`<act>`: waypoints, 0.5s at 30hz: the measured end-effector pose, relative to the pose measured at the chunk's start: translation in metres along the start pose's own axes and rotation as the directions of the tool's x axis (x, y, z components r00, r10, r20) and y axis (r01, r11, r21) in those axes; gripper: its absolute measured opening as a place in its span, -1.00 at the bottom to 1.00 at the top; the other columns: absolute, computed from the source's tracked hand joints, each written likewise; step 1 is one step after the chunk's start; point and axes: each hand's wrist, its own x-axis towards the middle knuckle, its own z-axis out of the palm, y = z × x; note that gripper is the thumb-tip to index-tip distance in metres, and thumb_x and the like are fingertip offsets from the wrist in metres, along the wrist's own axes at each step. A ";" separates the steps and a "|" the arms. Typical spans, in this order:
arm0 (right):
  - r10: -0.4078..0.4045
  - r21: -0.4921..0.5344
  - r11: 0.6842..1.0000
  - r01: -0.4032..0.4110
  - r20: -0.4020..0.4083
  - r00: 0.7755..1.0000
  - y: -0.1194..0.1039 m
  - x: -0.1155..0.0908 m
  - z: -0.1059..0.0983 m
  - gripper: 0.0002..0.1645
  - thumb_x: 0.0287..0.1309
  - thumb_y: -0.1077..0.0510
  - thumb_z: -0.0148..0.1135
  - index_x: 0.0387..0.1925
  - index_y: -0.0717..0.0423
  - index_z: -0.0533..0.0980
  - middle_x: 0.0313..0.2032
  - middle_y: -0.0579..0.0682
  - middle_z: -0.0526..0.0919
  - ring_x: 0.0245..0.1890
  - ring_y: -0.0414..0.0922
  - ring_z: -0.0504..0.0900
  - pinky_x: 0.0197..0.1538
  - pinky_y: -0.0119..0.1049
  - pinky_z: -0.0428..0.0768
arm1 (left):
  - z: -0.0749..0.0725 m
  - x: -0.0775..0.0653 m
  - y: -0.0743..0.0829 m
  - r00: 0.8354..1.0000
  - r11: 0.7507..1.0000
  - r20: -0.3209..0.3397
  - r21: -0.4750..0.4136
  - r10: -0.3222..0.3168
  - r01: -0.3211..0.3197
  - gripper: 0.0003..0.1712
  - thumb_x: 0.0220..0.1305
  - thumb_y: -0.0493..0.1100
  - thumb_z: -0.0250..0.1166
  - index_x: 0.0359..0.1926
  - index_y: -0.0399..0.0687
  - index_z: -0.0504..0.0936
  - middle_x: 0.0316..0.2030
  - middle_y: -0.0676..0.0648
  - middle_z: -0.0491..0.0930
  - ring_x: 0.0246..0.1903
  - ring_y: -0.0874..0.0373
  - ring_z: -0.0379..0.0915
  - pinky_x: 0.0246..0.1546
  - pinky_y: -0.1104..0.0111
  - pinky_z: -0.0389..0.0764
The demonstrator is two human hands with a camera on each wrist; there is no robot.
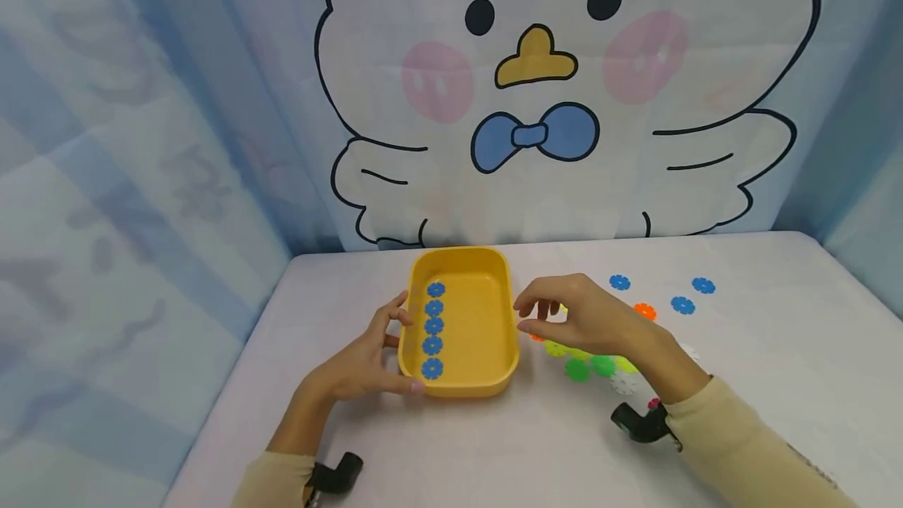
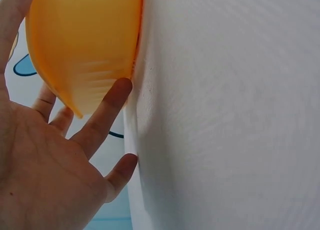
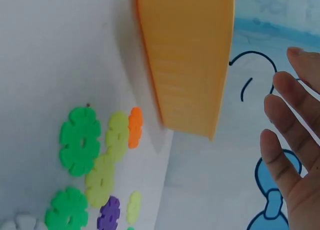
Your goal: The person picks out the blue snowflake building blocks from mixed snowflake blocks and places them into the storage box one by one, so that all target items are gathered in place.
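Note:
A yellow plastic tray (image 1: 487, 392) stands on the table, with a column of several blue flower-shaped discs (image 1: 433, 325) along its left side. My left hand (image 1: 360, 363) holds the tray at its left side, the thumb by the near left corner and fingertips over the left rim. In the left wrist view, one finger (image 2: 107, 115) lies along the tray's outer wall (image 2: 85, 44). Just outside the right rim hovers my right hand (image 1: 582, 316), fingers loosely bent, thumb apart from them. Nothing shows between those fingers in the right wrist view, where the hand (image 3: 300, 140) is beside the tray (image 3: 187, 59).
Loose flower discs lie right of the tray, partly under my right hand: green (image 1: 577, 370), yellow-green (image 1: 556, 348), white (image 1: 624, 383) and orange (image 1: 645, 310). A purple disc (image 3: 108, 213) shows in the right wrist view. Farther back are blue discs (image 1: 683, 305). A printed curtain (image 1: 536, 202) hangs behind the table.

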 end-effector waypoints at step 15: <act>0.106 -0.107 0.988 -0.115 -0.088 0.990 0.029 -0.043 -0.024 -0.68 0.09 0.23 0.55 -0.15 -0.14 0.66 -0.24 -0.37 0.71 -0.31 -0.37 0.59 -0.29 -0.36 0.69 | 0.000 0.002 -0.002 1.000 1.000 -0.005 0.007 -0.012 0.012 0.18 -0.14 0.13 0.70 0.36 0.12 0.11 0.63 0.29 -0.30 0.19 0.03 0.42 0.20 0.06 0.57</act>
